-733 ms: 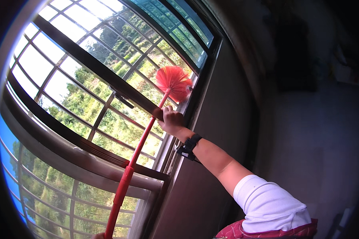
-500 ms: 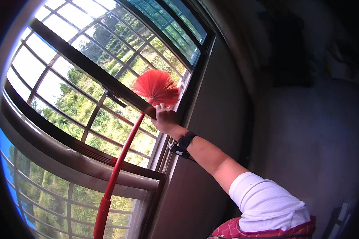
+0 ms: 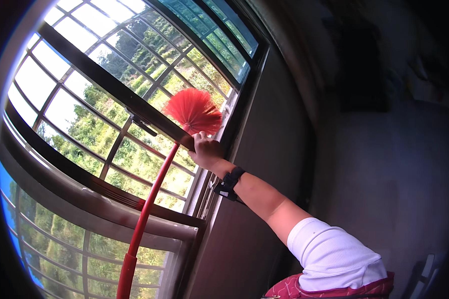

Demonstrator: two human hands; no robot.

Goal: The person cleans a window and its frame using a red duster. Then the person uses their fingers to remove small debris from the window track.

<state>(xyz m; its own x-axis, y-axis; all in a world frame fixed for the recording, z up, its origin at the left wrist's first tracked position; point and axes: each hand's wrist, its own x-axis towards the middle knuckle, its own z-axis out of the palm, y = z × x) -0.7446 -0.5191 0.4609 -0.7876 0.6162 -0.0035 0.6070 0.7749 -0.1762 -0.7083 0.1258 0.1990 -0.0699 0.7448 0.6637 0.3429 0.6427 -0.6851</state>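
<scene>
My right hand (image 3: 207,151) is closed around the dark upright frame of a sliding window sash (image 3: 159,119); a black strap device (image 3: 228,183) sits on its wrist. Just beyond that frame are the fanned red bristles of a long-handled duster (image 3: 194,110). Its red pole (image 3: 152,202) passes behind the frame and runs down past the lower edge of the view. My left hand is not in view, and whatever holds the pole is hidden below.
Metal security bars (image 3: 115,149) cross the window opening, with green hillside behind them. A dark wall (image 3: 249,199) lies under the sill. To the right, the dim room has a grey floor (image 3: 374,174) and a pale object (image 3: 426,269) near the lower edge.
The duster's bristle head has shifted slightly left and down, and its pole has moved a little with it. My right hand stays on the window frame.
</scene>
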